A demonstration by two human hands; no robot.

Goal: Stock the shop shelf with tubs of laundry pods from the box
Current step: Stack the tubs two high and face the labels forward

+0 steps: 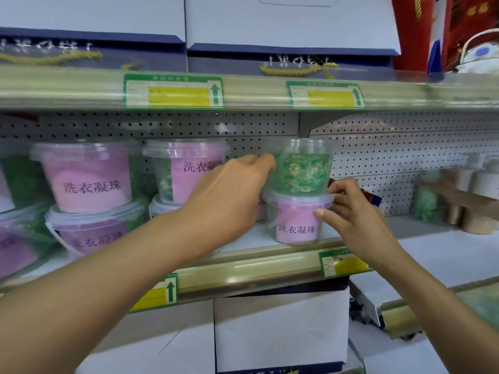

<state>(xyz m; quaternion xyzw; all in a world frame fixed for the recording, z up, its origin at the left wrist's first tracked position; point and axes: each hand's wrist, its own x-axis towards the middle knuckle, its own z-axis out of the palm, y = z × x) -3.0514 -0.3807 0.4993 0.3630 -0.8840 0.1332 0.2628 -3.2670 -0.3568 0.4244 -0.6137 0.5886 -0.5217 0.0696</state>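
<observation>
A clear tub of green laundry pods [302,168] stands stacked on a lower tub with a pink label [297,222] near the front of the middle shelf [243,268]. My left hand [232,193] wraps round the upper tub's left side, fingertips at its rim. My right hand [353,214] holds the stack from the right, thumb on the lower tub's wall and curled fingers at the seam between the two tubs. More pink-labelled tubs [89,176] stand stacked to the left. The box is not in view.
An upper shelf edge [243,90] with green and yellow price tags hangs just above the tubs. Brown rolls and a small green item [469,203] stand at the shelf's right. White cartons [280,327] sit below. Pegboard forms the back wall.
</observation>
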